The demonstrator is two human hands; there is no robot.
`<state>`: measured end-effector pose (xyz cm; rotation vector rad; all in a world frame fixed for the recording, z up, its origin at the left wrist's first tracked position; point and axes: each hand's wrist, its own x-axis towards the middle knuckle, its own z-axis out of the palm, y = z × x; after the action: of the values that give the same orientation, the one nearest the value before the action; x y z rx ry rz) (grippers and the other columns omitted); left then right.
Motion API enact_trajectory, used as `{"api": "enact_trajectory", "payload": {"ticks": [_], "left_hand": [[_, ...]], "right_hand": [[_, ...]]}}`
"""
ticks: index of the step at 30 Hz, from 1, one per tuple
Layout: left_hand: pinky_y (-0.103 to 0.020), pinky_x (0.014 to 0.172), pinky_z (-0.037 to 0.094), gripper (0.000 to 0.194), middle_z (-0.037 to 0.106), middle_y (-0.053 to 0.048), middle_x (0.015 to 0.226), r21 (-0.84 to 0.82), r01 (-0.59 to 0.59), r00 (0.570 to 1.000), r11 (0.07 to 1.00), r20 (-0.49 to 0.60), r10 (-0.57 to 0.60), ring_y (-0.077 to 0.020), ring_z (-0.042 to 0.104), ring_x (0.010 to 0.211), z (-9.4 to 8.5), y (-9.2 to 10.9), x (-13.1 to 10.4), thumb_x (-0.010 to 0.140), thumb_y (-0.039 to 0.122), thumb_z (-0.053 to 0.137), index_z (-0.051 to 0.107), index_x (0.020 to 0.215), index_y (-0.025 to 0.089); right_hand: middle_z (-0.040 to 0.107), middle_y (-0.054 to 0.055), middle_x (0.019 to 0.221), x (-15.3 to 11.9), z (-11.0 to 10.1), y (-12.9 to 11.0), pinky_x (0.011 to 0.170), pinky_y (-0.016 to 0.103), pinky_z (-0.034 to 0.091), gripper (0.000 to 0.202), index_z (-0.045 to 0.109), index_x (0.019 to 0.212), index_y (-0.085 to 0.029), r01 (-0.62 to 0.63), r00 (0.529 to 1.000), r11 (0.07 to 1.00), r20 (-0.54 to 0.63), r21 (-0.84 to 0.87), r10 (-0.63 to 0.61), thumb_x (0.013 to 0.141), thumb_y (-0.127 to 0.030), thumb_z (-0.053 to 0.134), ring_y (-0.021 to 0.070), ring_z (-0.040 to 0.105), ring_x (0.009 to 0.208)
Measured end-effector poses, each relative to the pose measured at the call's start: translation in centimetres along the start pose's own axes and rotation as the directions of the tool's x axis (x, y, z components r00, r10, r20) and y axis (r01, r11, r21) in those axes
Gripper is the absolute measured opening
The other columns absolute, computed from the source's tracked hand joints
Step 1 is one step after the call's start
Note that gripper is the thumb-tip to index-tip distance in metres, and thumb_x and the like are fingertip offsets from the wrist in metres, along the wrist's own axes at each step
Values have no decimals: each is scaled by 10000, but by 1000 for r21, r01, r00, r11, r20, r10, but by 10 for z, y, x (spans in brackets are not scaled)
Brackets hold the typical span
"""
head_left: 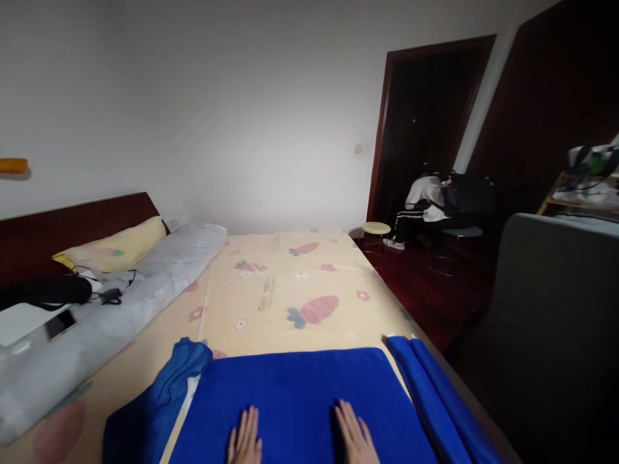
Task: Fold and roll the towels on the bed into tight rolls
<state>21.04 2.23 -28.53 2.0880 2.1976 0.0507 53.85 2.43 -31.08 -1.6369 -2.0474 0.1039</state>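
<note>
A blue cloth (300, 386) lies spread flat on the bed at the bottom centre. On its left half rests my left hand (245, 438), fingers stretched forward, palm down. My right hand (355, 435) lies flat on the right half with its fingers extended; neither hand holds anything. To the left, a crumpled blue cloth (167, 393) sits in a loose heap close to the flat one. Along the bed's right edge, blue cloth (435, 393) lies in long narrow folds or rolls. The lower parts of both hands are cut off by the frame.
The bed sheet (271, 290) has a carrot print. At left lie a grey bundle (145, 309), a yellow pillow (116, 248), a phone (60, 324) and a black adapter (111, 296). A stool (376, 228) and a seated person (425, 196) are near the dark doorway; a grey panel (556, 335) stands right.
</note>
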Motion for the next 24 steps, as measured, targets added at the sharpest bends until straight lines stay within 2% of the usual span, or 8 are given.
{"api": "enact_trajectory", "payload": {"ticks": [2, 4, 7, 10, 13, 16, 19, 24], "left_hand": [[-403, 1184, 269, 580, 205, 80, 1552, -76, -186, 980, 980, 52, 190, -182, 223, 1445, 1, 49, 27, 901, 228, 264, 160, 1464, 318], [-411, 1197, 248, 601, 181, 59, 1561, -129, -320, 943, 939, 55, 329, -178, 216, 1452, -1, 85, 54, 895, 187, 273, 133, 1470, 296], [-468, 1193, 247, 573, 175, 33, 1573, -137, -401, 913, 906, 20, 407, -197, 228, 1455, -9, 99, 91, 929, 230, 277, 130, 1476, 312], [-504, 1182, 236, 522, 193, 40, 1579, -81, -306, 952, 949, 5, 307, -202, 239, 1455, -21, 61, 118, 962, 369, 257, 166, 1476, 366], [-532, 1182, 173, 543, 198, 13, 1588, 22, -25, 999, 999, -25, 26, -215, 202, 1467, -28, -9, 133, 953, 437, 240, 209, 1483, 324], [-493, 1174, 201, 576, 211, 6, 1595, 85, 197, 978, 977, -91, -189, -201, 188, 1470, -27, -81, 139, 949, 440, 189, 201, 1501, 274], [-474, 1160, 243, 604, 307, 2, 1569, 108, 300, 947, 948, -155, -282, -207, 251, 1453, -23, -129, 143, 926, 434, 212, 243, 1501, 251], [-391, 1181, 211, 676, 430, -52, 1505, 199, 286, 951, 937, -181, -252, -228, 275, 1443, -23, -161, 161, 865, 448, 276, 408, 1433, 106]], "right_hand": [[313, -28, 1512, 36, 16, -33, 1079, 432, 426, 669, 160, 1466, -356, 121, 990, 990, 61, 70, -126, 853, -137, 318, 223, 384, 1369], [326, -5, 1507, 70, 27, -53, 1090, 417, 415, 608, 188, 1473, -333, 169, 975, 977, 122, 127, -184, 901, -237, 368, 231, 388, 1369], [306, 6, 1523, 111, 28, -46, 1129, 468, 351, 550, 240, 1471, -335, 159, 950, 974, 245, 163, -196, 943, -427, 366, 246, 342, 1398], [260, 6, 1554, 132, 12, 6, 1170, 513, 248, 565, 271, 1466, -335, 29, 957, 997, 287, 71, -48, 942, -541, 316, 244, 259, 1438], [273, 37, 1560, 134, -10, 75, 1185, 509, 190, 628, 280, 1472, -281, -184, 958, 978, 204, -103, 201, 928, -594, 286, 237, 229, 1451], [282, 55, 1562, 127, -22, 127, 1184, 513, 169, 680, 299, 1473, -251, -291, 942, 925, 94, -245, 322, 901, -620, 313, 252, 202, 1460], [271, 87, 1566, 120, -25, 146, 1182, 518, 148, 747, 322, 1470, -210, -318, 942, 890, -4, -327, 335, 872, -659, 329, 278, 189, 1463], [272, 105, 1560, 120, -24, 142, 1176, 512, 162, 764, 321, 1470, -194, -323, 939, 867, -15, -379, 343, 872, -670, 297, 277, 216, 1455]]}}
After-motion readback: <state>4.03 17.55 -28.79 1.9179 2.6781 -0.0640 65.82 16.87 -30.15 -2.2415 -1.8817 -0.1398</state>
